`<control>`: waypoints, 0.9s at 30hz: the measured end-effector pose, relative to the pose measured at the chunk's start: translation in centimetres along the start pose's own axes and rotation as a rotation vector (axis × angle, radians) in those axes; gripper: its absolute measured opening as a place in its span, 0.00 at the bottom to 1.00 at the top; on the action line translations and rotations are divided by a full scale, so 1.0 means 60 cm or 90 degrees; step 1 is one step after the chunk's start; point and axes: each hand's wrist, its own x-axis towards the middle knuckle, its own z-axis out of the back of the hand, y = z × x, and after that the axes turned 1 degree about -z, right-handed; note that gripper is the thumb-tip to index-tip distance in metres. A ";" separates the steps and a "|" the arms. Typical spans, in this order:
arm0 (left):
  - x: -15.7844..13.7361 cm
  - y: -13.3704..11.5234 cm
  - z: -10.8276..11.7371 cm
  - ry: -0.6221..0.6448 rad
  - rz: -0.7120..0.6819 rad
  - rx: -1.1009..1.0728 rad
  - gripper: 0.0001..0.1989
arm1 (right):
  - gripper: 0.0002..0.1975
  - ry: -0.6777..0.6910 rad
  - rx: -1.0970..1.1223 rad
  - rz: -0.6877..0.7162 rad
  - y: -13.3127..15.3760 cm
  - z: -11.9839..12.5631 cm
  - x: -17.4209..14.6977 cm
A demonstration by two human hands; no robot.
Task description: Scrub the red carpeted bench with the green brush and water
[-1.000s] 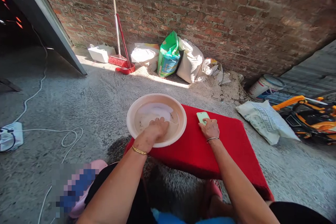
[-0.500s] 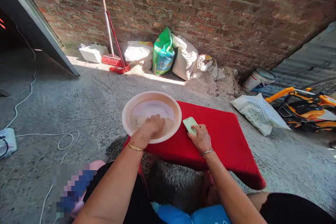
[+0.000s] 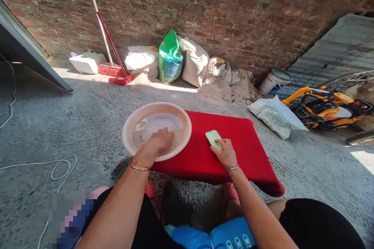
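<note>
My left hand [image 3: 159,142] reaches into a pale, round basin [image 3: 127,140] of water, its fingers bent downward and partly under the surface. What those fingers hold, if anything, is hidden. The basin rests on the left part of a low table with a red cloth [image 3: 187,167]. To the right, my right hand [image 3: 226,153] grips the near end of a pale green, flat, round-cornered thing that looks like a phone [image 3: 213,137]. Thumb and fingers close on its sides, low over the red cloth.
By the brick wall stand a red broom and dustpan [image 3: 122,79], a green sack [image 3: 171,58] and several pale sacks [image 3: 195,66] beside heaped sand. A white sack [image 3: 276,114], a bucket [image 3: 273,82] and a toy digger [image 3: 324,109] are right. A cable [image 3: 66,163] lies left.
The view has shifted, so the basin and wall items sit further left. My left hand stays in the basin; the right keeps the phone, slightly further from the basin.
</note>
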 end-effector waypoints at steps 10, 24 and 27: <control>0.011 0.004 -0.008 -0.005 -0.003 0.027 0.20 | 0.16 -0.029 0.076 0.056 0.045 -0.014 -0.040; 0.001 -0.002 0.006 0.001 0.012 0.000 0.21 | 0.22 -0.130 -0.035 -0.165 -0.114 0.080 -0.020; 0.007 0.001 0.004 0.013 0.018 -0.007 0.20 | 0.19 -0.084 0.027 -0.060 -0.043 0.037 -0.038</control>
